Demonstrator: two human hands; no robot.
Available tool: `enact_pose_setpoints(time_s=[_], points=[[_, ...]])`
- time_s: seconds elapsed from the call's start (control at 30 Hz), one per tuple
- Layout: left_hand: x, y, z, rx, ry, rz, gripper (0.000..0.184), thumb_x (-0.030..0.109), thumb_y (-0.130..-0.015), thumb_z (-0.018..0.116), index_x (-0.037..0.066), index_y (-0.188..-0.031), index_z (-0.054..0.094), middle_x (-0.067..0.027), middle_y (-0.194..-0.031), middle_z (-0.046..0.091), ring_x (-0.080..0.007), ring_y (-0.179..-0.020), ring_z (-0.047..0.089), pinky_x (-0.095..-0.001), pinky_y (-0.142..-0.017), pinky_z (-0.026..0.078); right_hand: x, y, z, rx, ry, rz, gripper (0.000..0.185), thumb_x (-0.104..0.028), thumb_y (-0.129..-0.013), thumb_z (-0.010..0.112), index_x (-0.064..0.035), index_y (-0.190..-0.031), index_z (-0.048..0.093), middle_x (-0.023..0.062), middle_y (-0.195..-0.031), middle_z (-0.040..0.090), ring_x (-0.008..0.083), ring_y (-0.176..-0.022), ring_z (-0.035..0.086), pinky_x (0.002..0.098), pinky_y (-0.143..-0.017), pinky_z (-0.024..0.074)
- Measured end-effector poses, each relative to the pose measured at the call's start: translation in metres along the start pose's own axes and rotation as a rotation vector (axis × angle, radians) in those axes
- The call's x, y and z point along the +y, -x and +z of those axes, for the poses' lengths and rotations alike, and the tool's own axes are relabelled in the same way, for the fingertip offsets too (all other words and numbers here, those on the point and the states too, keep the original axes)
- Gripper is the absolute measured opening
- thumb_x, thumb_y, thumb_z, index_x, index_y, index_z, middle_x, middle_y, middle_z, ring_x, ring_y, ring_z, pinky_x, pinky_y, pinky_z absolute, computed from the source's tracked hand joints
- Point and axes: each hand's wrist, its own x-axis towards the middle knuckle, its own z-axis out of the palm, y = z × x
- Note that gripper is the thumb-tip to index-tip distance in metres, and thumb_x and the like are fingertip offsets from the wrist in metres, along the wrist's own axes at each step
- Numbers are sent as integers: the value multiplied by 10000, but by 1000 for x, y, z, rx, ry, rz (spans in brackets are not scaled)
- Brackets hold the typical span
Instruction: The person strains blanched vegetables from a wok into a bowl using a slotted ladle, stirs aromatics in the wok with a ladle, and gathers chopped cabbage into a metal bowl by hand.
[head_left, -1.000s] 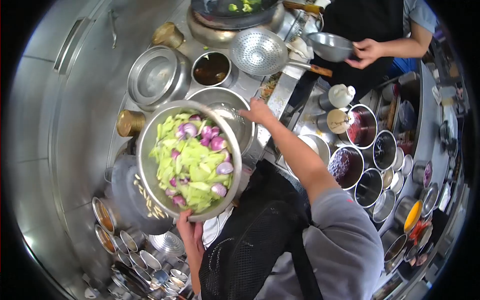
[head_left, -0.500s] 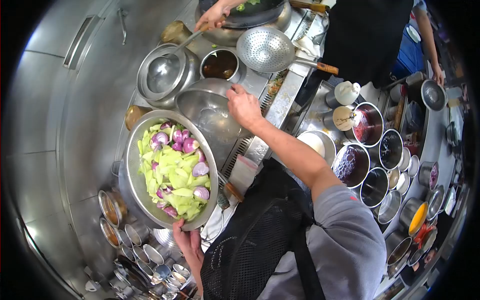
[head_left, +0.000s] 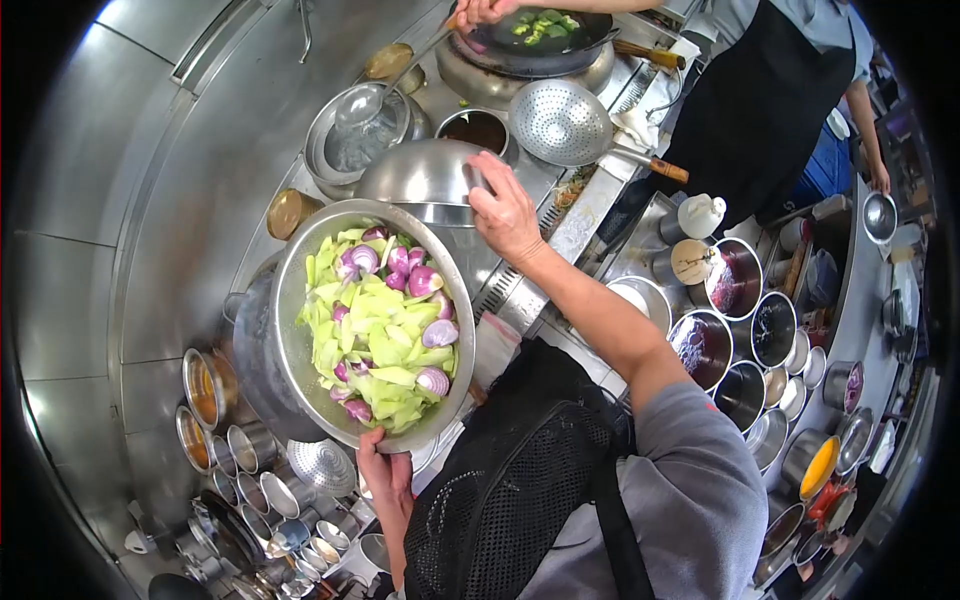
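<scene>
Head: left hand [head_left: 385,470] grips round bowl [head_left: 292,330], right hand [head_left: 506,210] steel basin [head_left: 420,172].

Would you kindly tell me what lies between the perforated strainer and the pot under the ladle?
In the head view, a metal pot with dark brown contents stands between them.

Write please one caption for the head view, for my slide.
Left hand holds a basin of green slices and purple onions; right hand grips a tilted steel bowl.

no readable text, no legible labels, no numbers or signs
</scene>
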Motion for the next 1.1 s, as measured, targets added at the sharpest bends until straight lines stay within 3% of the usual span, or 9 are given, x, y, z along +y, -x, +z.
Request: enact_pose_setpoints(time_s=[0.07, 0.3, 0.37, 0.53, 0.6, 0.8, 0.87, 0.9, 1.1], points=[[0, 0, 2, 11, 41, 2, 487, 7, -878, 598, -85, -1348, 508, -171, -1340, 628, -326, -1228, 628, -475, -1121, 479, 0, 5, -3, 50, -34, -13, 135, 20, -743, 661, -53, -832, 591, 171, -1349, 607, 387, -1278, 603, 507, -1023, 534], [-4, -29, -21, -47, 32, 3, 363, 6, -897, 600, -80, -1248, 563, -170, -1223, 658, -305, -1140, 656, -461, -1072, 510, 13, 76, 26, 97, -180, 555, 129, 33, -770, 649, 20, -895, 617, 252, -1222, 642, 461, -1084, 634, 489, -929, 535], [-5, -41, -24, -53, 6, 19, 207, 1, -906, 600, -78, -1097, 616, -150, -1103, 676, -277, -1034, 676, -451, -1006, 539, 27, 109, 49, -66, -156, 734, 125, -63, -832, 665, 28, -912, 634, 273, -1048, 676, 488, -1002, 640, 517, -895, 529], [-39, -92, -28, -83, -4, -34, 203, -15, -893, 611, -64, -1090, 619, -130, -1079, 672, -264, -1007, 683, -427, -960, 558, 47, 164, 62, -178, -257, 879, 332, -321, -961, 648, -6, -1049, 706, 278, -986, 714, 489, -988, 676, 533, -878, 533], [-61, -125, -41, -62, -55, -38, 334, 3, -898, 595, -57, -1226, 585, -160, -1200, 666, -279, -1141, 659, -418, -1082, 505, 61, 178, 61, -381, -319, 1022, 406, -400, -1000, 616, -19, -1100, 714, 288, -1057, 716, 479, -1041, 677, 534, -897, 533], [-96, -148, -4, -88, -35, 15, 418, -62, -870, 583, -55, -1286, 547, -152, -1227, 643, -302, -1122, 663, -474, -1066, 523, 99, 172, 40, -755, -555, 993, 596, -568, -1063, 472, -44, -1281, 656, 182, -1105, 738, 339, -943, 730, 532, -710, 594], [-87, -149, -13, -110, -35, 14, 462, -64, -859, 582, -39, -1316, 519, -144, -1235, 632, -310, -1103, 669, -492, -1002, 563, 21, 97, -17, -702, -822, 1526, 718, -694, -1032, 429, -68, -1231, 719, 72, -1001, 739, 204, -726, 674, 304, -634, 546], [-91, -156, -18, -112, -24, 21, 462, -64, -859, 582, -39, -1316, 519, -144, -1235, 632, -310, -1103, 669, -492, -1002, 563, 45, 113, 4, -681, -823, 1495, 852, -807, -991, 319, -108, -1332, 669, 49, -1071, 717, 187, -771, 651, 321, -662, 539], [-104, -170, -21, -77, -81, 0, 535, -34, -859, 595, 71, -1372, 483, -116, -1249, 605, -302, -1064, 672, -493, -772, 628, 43, 82, 22, -882, -634, 1348, 1028, -879, -934, 289, -25, -1427, 579, 152, -1331, 648, 290, -1157, 635, 509, -840, 549]])
